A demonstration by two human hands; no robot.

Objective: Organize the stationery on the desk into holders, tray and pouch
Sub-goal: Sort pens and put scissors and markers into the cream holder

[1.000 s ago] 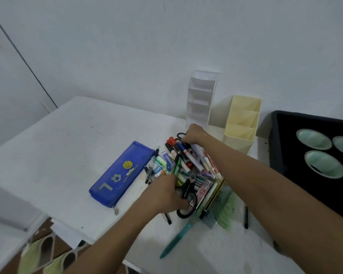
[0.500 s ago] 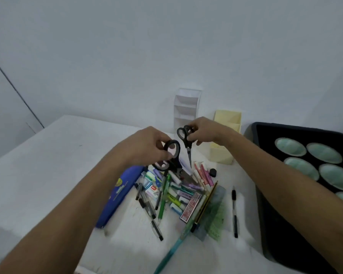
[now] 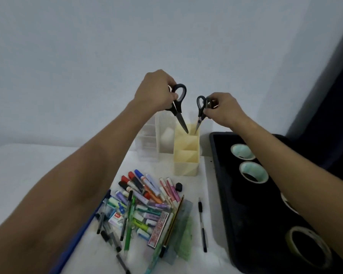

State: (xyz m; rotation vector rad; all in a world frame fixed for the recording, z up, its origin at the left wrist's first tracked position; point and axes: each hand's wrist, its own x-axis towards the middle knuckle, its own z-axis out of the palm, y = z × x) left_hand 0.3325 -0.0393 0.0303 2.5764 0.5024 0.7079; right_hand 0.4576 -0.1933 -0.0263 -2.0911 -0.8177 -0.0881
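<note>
Scissors occupy both of our hands above the yellow holder [image 3: 186, 155]. Our left hand [image 3: 155, 91] grips the large scissors [image 3: 179, 104] by their black handles, blades closed and pointing down and to the right, with the tip at the opening of the holder's rear compartment. Our right hand [image 3: 224, 107] pinches the small scissors [image 3: 200, 113] at the handles, blades pointing down and to the left, tip at the same rear compartment. The two tips sit just beside each other; we cannot tell whether either touches the holder.

The yellow holder stands upright on the bench [image 3: 28, 165] and shows stepped compartments. A white holder [image 3: 162, 135] stands just beside it on the left, against the wall.

Nearer to us, a loose pile of markers and pens [image 3: 143, 198] lies on the bench, with a green ruler [image 3: 184, 230] at its right edge and a single black pen [image 3: 202, 224] apart to the right. The blue pouch [image 3: 77, 240] lies at the left of the pile, partly hidden by our left forearm.

A black tray [image 3: 246, 214] sits at the right and carries several tape rolls [image 3: 253, 172].
</note>
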